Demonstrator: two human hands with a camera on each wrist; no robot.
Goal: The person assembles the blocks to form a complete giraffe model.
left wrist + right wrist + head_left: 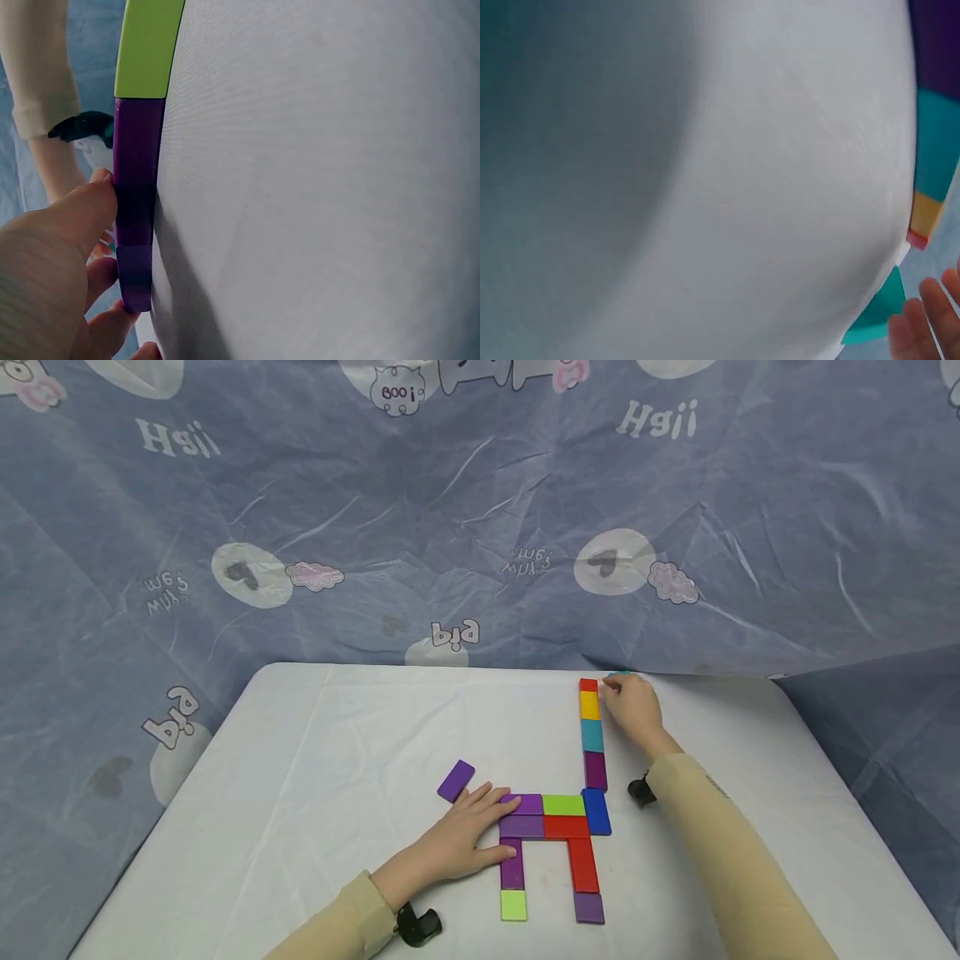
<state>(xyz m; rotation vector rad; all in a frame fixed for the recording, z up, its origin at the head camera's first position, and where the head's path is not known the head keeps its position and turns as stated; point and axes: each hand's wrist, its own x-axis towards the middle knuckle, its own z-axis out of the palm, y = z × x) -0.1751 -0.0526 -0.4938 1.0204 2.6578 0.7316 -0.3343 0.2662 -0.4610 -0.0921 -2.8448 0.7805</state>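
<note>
Flat coloured blocks lie joined on the white table. My left hand point(453, 843) rests with spread fingers at their left side. Its index finger touches the top purple block point(528, 804), and its thumb touches the upright purple block point(139, 165) above a lime green block point(513, 906). My right hand point(637, 712) is at the far end of the column, fingertips beside the small red block point(588, 685). In the right wrist view its fingers point(911, 326) look extended near a teal piece point(877, 311), mostly hidden behind the hand in the head view.
Below the red block run yellow point(590, 705), teal point(592, 735), dark purple point(595, 771) and blue point(597, 812) blocks. A loose purple block point(456, 781) lies beyond the left fingers. Patterned grey-blue cloth point(465, 510) hangs behind the table's far edge.
</note>
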